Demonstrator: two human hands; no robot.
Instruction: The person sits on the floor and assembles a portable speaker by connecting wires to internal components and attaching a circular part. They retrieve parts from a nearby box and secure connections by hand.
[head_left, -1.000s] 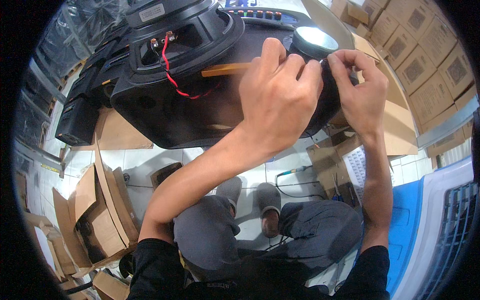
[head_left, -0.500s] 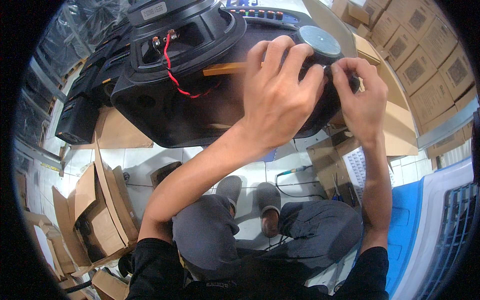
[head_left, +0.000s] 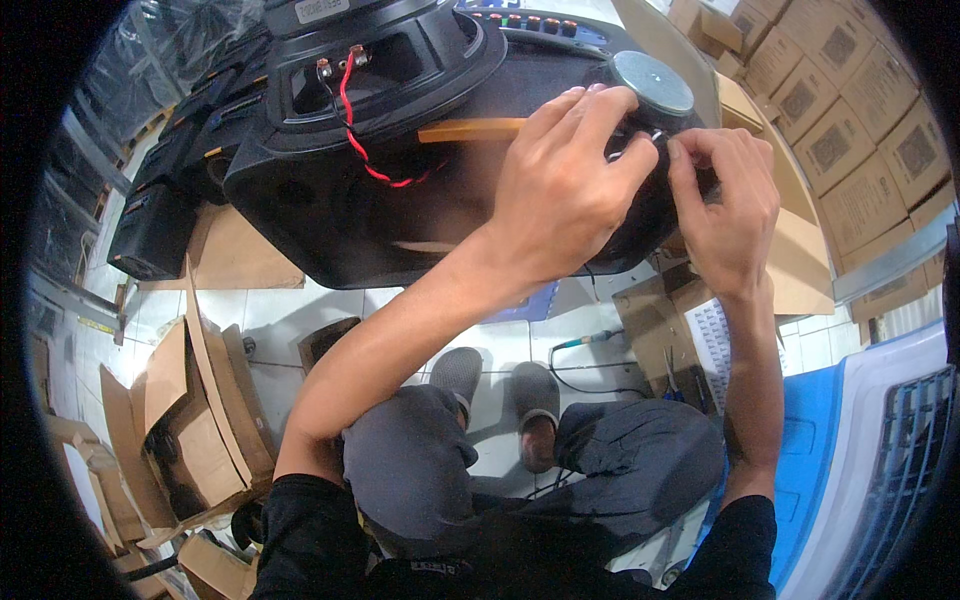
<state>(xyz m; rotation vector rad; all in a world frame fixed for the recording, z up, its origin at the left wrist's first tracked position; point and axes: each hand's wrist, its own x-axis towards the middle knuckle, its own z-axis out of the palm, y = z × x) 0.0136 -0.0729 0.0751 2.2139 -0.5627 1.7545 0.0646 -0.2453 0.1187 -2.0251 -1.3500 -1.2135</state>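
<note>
A large black speaker cabinet (head_left: 330,235) lies across the far side in front of me. On its left sits a big woofer (head_left: 400,90), its red and black wires (head_left: 352,130) hanging from copper-coloured terminals. A round silver-topped driver (head_left: 652,82) stands at the cabinet's right end. Just below that driver, my left hand (head_left: 575,185) is closed, thumb against curled fingers, next to a small shiny bit. My right hand (head_left: 735,200) pinches close beside it, fingertips almost meeting the left thumb. Whatever the two hands grip is too small and covered to name.
Open cardboard boxes (head_left: 190,420) stand on the tiled floor at left. Black cabinets (head_left: 160,225) line the far left. Stacked cartons (head_left: 850,120) rise at far right, and a blue and white appliance (head_left: 815,440) stands near right. A soldering iron (head_left: 588,340) and scissors (head_left: 672,375) lie below.
The cabinet with its woofer and driver appears slightly shifted to the right in view. My left fingers have come lower off the driver's rim, and both hands stay close together below it.
</note>
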